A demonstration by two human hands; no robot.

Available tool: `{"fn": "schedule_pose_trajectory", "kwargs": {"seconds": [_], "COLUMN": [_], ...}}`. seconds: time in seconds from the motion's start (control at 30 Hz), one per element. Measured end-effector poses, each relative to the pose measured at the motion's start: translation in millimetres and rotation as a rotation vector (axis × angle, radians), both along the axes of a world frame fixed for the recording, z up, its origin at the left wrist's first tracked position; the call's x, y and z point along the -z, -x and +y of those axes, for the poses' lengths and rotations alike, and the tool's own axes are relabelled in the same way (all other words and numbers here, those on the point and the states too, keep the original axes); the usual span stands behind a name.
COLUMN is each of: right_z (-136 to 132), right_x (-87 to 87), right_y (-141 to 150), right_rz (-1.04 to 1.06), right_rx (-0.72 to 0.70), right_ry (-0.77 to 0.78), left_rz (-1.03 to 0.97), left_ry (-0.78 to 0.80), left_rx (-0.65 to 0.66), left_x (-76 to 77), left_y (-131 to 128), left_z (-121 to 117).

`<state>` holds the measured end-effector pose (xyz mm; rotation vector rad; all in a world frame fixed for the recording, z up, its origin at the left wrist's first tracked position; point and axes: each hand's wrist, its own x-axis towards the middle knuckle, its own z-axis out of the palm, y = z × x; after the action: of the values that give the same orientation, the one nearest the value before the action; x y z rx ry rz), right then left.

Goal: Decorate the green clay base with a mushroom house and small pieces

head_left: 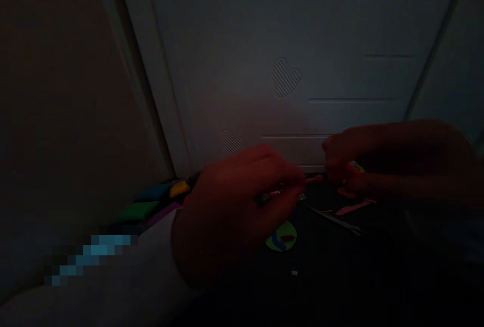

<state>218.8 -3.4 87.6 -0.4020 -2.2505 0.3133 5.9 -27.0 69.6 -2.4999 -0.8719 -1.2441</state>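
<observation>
In dim light, my left hand (242,201) pinches a thin reddish strip (314,179) between thumb and fingertips, its rounded end sticking out to the right. My right hand (397,160) is closed a short way to the right. A small red and green patterned thing (355,167) shows between its fingers, but the dark hides what it is. Below my left hand lies a flat green disc (289,229) bearing a blue curved piece and a dark red piece. Scissors (336,220), seen only in part, lie below the gap between my hands.
A pink strip (355,208) lies below my right hand. Blue (153,192), yellow (179,188), green (139,211) and purple (165,214) pieces sit by my left wrist. A tiny pale bit (294,272) is nearer me. Behind stands a pale panel (234,54) with embossed hearts.
</observation>
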Motion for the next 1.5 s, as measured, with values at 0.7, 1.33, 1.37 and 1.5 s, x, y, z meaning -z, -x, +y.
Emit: {"fn": "schedule_pose_trajectory", "kwargs": {"seconds": [0.7,1.33,1.37,1.5], "right_z": [5.3,21.5,21.8,19.5], "right_x": [19.0,96.4,98.4,102.5], "right_y": [-4.9,-94.4,-93.9,-88.7], "right_rz": [-0.085,-0.261,-0.265,-0.289], "right_rx": [-0.172,0.357,0.365,0.351], "right_ry": [0.455,0.51,0.486,0.345], "left_rz": [0.524,0.729,0.676,0.385], "left_ry": [0.32,0.369,0.417,0.661], "left_rx": [0.011,0.324,0.311,0.227], "left_x": [20.9,71.4,70.3,60.0], "left_y": [0.0,-75.4,-71.4,-53.3], "left_z": [28.7,66.1,66.2,53.9]}}
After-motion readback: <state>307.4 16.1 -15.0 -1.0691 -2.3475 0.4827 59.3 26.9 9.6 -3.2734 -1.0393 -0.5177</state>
